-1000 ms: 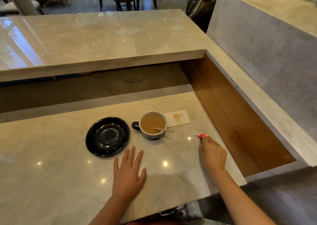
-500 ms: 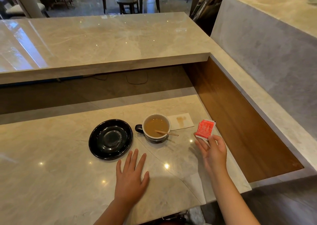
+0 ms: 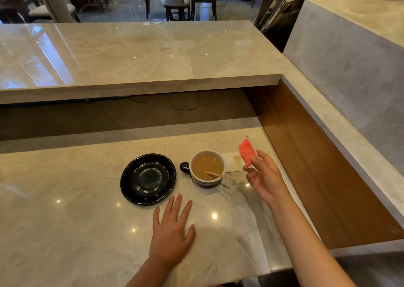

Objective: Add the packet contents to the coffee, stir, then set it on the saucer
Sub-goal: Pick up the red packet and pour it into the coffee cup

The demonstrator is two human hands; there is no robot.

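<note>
On the left I see a black saucer point(image 3: 148, 179) sitting flat on the pale marble desk point(image 3: 65, 221), with nothing on it. My left hand point(image 3: 171, 232) lies palm down on the desk just in front of the saucer's near right edge, fingers spread and straight, its grip apart and holding nothing.

Just right of the saucer, close to it but not touching, stands the cup point(image 3: 207, 167), white inside and dark outside, its dark handle pointing left toward the saucer. It holds light brown coffee point(image 3: 206, 166). A wooden stir stick point(image 3: 218, 175) leans in the coffee, one end dipped in the liquid and the other resting over the cup's right rim and poking out to the right. Behind the cup on its right lies a white napkin point(image 3: 232, 163) with a brown stain, flat on the desk and partly hidden by my other hand.

My right hand point(image 3: 265, 177) is raised above the desk just right of the cup, palm turned up and toward me. Its grip is pinched on a red packet point(image 3: 247, 153), thumb and fingertips closed on the lower end, so the packet stands tilted, its upper end leaning left toward the cup. I cannot tell whether the packet is torn open.

Further right a brown wooden panel point(image 3: 306, 166) drops beside the desk, under a raised marble ledge point(image 3: 341, 133).
</note>
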